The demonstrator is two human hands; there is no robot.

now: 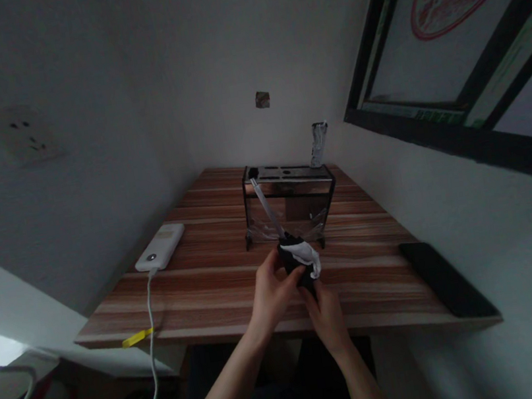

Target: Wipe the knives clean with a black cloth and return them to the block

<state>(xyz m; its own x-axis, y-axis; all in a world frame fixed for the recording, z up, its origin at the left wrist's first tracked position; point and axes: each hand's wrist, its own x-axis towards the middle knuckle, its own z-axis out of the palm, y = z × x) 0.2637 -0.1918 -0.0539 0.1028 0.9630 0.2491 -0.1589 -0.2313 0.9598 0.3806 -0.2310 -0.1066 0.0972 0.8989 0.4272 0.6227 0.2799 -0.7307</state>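
Over the front part of the wooden table, both hands hold a black object with a long, narrow pale shaft (267, 207) that points up and away; its kind is not clear. White crumpled wrapping (304, 254) covers part of its black end. My left hand (270, 290) grips that end from the left, thumb across it. My right hand (328, 313) is closed at its lower right side, fingertips partly hidden. Just behind stands a slotted metal rack (287, 175) with black ends and clear plastic round its lower part. A plastic-wrapped handle (318, 143) sticks up from its right end.
A white power bank (160, 247) with a white cable (150, 323) lies at the table's left. Near the front left edge is a yellow strip (137, 339). A black phone-like slab (448, 279) lies at the right edge. Walls enclose the table (200, 296) behind and at both sides.
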